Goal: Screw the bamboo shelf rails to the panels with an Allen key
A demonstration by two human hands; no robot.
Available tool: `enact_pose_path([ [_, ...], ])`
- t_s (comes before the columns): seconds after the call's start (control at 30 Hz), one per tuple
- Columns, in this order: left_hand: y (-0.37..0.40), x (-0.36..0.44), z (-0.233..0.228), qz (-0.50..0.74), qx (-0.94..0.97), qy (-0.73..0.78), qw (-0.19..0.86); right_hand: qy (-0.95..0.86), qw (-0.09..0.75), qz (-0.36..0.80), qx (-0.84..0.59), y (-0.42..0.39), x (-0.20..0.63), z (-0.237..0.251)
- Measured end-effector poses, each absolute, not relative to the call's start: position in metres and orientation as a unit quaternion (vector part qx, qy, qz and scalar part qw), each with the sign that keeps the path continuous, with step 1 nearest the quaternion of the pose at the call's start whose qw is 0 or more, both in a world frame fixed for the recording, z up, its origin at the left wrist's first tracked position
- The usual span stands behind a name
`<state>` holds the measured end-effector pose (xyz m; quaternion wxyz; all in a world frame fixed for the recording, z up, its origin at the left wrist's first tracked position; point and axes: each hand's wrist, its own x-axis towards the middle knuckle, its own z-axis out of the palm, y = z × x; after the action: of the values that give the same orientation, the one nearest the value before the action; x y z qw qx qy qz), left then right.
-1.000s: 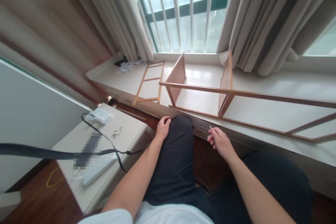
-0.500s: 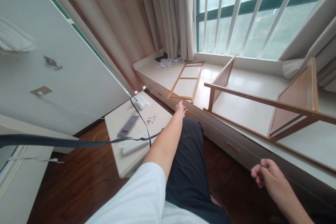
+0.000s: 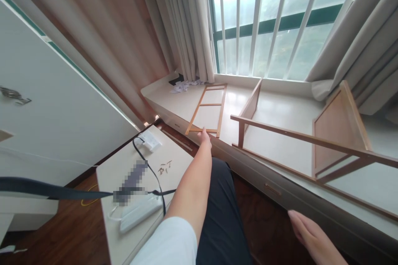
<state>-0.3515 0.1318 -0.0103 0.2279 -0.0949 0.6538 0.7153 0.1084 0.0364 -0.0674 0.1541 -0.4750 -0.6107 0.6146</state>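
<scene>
My left hand (image 3: 204, 137) is at the near rail of a flat, ladder-like wooden frame (image 3: 210, 104), closed around the rail's middle with some fingers hidden. That frame lies on the white window ledge (image 3: 168, 101). Low on the right, my right hand (image 3: 306, 230) is held in front of the ledge's drawer face, fingers pressed together; whatever they hold is hidden. Further right on the ledge stands a partly assembled wooden shelf unit (image 3: 286, 132) with upright end panels (image 3: 338, 128).
To my left a white table (image 3: 171, 157) bears small loose fittings (image 3: 164, 167), a white box-like item (image 3: 141, 211), a blurred-out object (image 3: 130, 184) and a dark strap (image 3: 154, 174). White scraps (image 3: 186, 85) lie by the curtain (image 3: 189, 29). Barred windows (image 3: 264, 20) stand behind.
My left hand has reached forward to the frame's near rail and closed. My right hand has shifted lower and turned, its fingers less visible. The view has swung right.
</scene>
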Motion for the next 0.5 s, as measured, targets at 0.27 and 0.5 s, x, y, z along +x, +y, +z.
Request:
enact_pose_path([
  [0.27, 0.144, -0.373, -0.018, 0.697, -0.139, 0.669, 0.218, -0.662, 0.139, 0.568, -0.468, 0.047, 0.090, -0.064],
  [0.5, 0.143, -0.367, -0.011, 0.690, -0.122, 0.684, 0.203, -0.678, 0.132, 0.567, -0.448, 0.056, 0.065, -0.061],
])
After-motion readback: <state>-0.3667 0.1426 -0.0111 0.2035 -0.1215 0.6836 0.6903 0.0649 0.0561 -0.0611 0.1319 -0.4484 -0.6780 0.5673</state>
